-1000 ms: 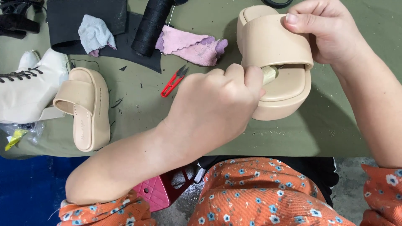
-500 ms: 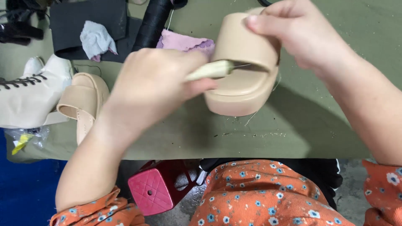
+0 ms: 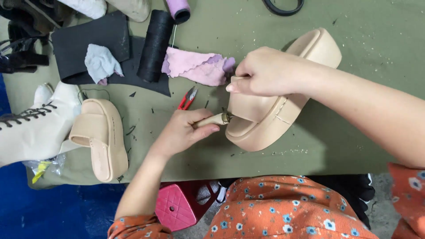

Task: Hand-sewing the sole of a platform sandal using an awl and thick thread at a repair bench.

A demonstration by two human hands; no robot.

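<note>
Just past left hand (image 3: 183, 132) clamping wooden-handled awl (image 3: 212, 120), pressing into beige sandal (image 3: 274, 110), right hand (image 3: 265, 73) gripping strap — slipping tip risking fingers

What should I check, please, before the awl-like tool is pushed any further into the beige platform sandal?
1. Sandal steadied: ok. The right hand grips the strap of the beige platform sandal, which rests on the green table.
2. Tool grip: ok. The left hand is closed round the wooden-handled tool.
3. Tip placement: cannot tell. The metal end meets the sandal beside the strap, but the exact point is too small to see.
4. Right fingers out of the tip's line: ok, they sit above it on the strap.
5. Red snips: ok, lying apart from both hands.
6. Second sandal: ok, lying off to the left, out of the way.
</note>
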